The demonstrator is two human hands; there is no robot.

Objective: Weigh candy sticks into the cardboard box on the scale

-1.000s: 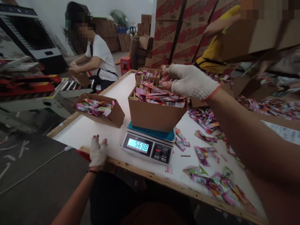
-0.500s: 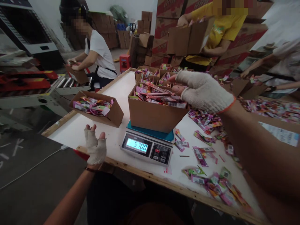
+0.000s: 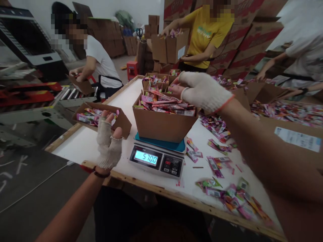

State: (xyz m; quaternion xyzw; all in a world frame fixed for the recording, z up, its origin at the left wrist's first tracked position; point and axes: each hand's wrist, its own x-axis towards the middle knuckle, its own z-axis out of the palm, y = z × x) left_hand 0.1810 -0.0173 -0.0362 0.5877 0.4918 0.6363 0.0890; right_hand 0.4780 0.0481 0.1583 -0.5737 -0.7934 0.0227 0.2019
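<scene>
Since the earlier frame left hand [image 3: 109, 148] has lifted off the table [image 3: 83, 144] edge and now hangs in the air, palm up, fingers loosely spread, holding nothing, near the side box [image 3: 101, 117]; scale [image 3: 157, 158] readout went from 5698 to 5700. Right hand [image 3: 202, 90] hovers over the far rim of the full box [image 3: 164, 117] on the scale, fingers curled together; whether they pinch a sachet I cannot tell. Weighing looks about done with the box topped up, while loose sachets [image 3: 227, 195] lie on the table and co-workers fill other boxes behind.
</scene>
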